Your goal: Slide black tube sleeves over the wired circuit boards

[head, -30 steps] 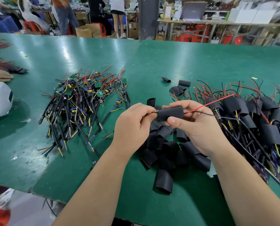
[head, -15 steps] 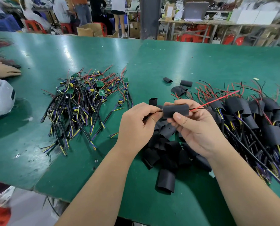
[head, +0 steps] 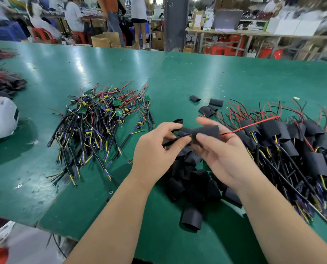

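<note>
My left hand [head: 157, 149] pinches the black cable [head: 175, 141] of one wired board between thumb and forefinger, the other fingers curled loosely under. My right hand [head: 221, 155] pinches a black tube sleeve [head: 206, 131] between thumb and forefinger, with the remaining fingers spread and relaxed below it. The sleeve sits between my two hands, above the table, and whatever of the board lies inside it I cannot tell. A red wire [head: 250, 125] runs out of the sleeve's right end toward two o'clock.

Under my hands, toward six o'clock, lies a heap of loose black sleeves [head: 195, 180], with one lone sleeve [head: 191, 218] lying nearest me. At ten o'clock from my hands is the pile of bare wired circuit boards [head: 101, 126], green boards among black, yellow and red leads. At three o'clock is the pile of boards already sleeved [head: 292, 145], touching the loose heap. A few stray sleeves [head: 208, 109] lie at twelve o'clock. All rest on the green table [head: 197, 77]. At nine o'clock, near the edge of view, is a white rounded object [head: 0, 117].
</note>
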{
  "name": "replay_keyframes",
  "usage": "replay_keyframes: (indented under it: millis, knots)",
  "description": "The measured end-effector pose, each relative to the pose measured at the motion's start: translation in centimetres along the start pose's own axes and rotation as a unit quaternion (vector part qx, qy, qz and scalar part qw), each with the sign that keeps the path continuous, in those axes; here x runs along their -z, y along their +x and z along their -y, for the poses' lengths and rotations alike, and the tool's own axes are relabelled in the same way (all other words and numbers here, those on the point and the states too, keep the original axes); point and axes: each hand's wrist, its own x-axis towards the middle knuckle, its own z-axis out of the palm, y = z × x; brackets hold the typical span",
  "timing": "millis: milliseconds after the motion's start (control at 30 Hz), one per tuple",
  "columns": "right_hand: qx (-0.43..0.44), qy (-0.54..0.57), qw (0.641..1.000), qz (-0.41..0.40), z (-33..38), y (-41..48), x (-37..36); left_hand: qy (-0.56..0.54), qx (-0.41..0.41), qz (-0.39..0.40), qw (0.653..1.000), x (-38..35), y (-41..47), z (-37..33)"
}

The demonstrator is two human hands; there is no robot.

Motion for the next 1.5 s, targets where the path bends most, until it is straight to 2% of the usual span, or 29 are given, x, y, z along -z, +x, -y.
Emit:
replay_keyframes:
  millis: [67,167,233,300,367,433,467,500,533,600,667,933,1000,1100,1200,1267,1333,1400,1500]
  knots:
    - [0.01,0.074,0.996,-0.048,1.5,0.3,0.2,-0.004,0.003,-0.02,1.0,0.4,0.1,0.1]
    - [0.097,0.096,0.983,-0.122,4.4,0.6,1.5,-0.001,0.001,-0.043,0.999,1.0,0.3,0.5]
    - [0.165,0.062,0.969,-0.173,5.9,0.6,2.9,0.016,0.028,-0.057,0.998,1.3,0.4,0.7]
    - [0.222,-0.049,0.943,-0.245,7.1,0.4,4.4,0.046,0.074,-0.068,0.994,1.3,0.6,0.9]
    - [0.224,-0.269,0.879,-0.324,7.7,0.4,5.7,0.114,0.113,-0.072,0.984,1.5,0.8,1.1]
    - [0.178,-0.499,0.774,-0.348,7.4,0.4,6.6,0.201,0.138,-0.058,0.968,1.7,1.0,1.6]
    - [0.161,-0.579,0.721,-0.344,7.1,0.3,6.8,0.249,0.151,-0.046,0.955,1.9,1.1,1.9]
    - [0.155,-0.624,0.688,-0.336,6.8,0.3,6.8,0.303,0.169,-0.032,0.937,2.2,1.2,2.3]
    - [0.153,-0.64,0.678,-0.328,6.6,0.3,6.6,0.354,0.195,-0.015,0.915,2.5,1.2,2.7]
    - [0.167,-0.64,0.681,-0.314,6.3,0.2,6.1,0.426,0.244,0.02,0.871,3.0,1.2,3.4]
    - [0.182,-0.635,0.689,-0.298,6.0,0.2,5.7,0.467,0.263,0.049,0.843,3.3,1.2,3.9]
    - [0.193,-0.632,0.715,-0.229,4.3,0.1,4.0,0.485,0.297,0.035,0.822,3.4,2.0,4.6]
    - [0.191,-0.61,0.736,-0.224,4.0,0.0,3.7,0.45,0.287,-0.001,0.846,3.3,1.9,4.4]
    - [0.16,-0.55,0.792,-0.211,3.4,-0.1,3.3,0.341,0.219,-0.102,0.909,3.3,1.8,3.6]
    - [0.035,-0.454,0.879,-0.14,2.1,0.0,2.6,0.255,0.108,-0.142,0.95,2.9,1.7,2.3]
    - [-0.058,-0.343,0.935,-0.075,1.2,0.0,1.8,0.238,0.034,-0.114,0.964,2.5,1.6,1.5]
    - [-0.1,-0.172,0.98,-0.03,0.4,0.0,1.1,0.189,-0.021,-0.065,0.98,2.0,1.4,0.9]
    - [-0.094,-0.038,0.995,-0.012,0.2,0.0,0.9,0.143,-0.035,-0.017,0.989,1.6,1.0,0.3]
    - [-0.042,-0.003,0.999,-0.003,0.5,0.3,1.2,0.134,-0.035,0.038,0.99,1.1,0.6,0.0]
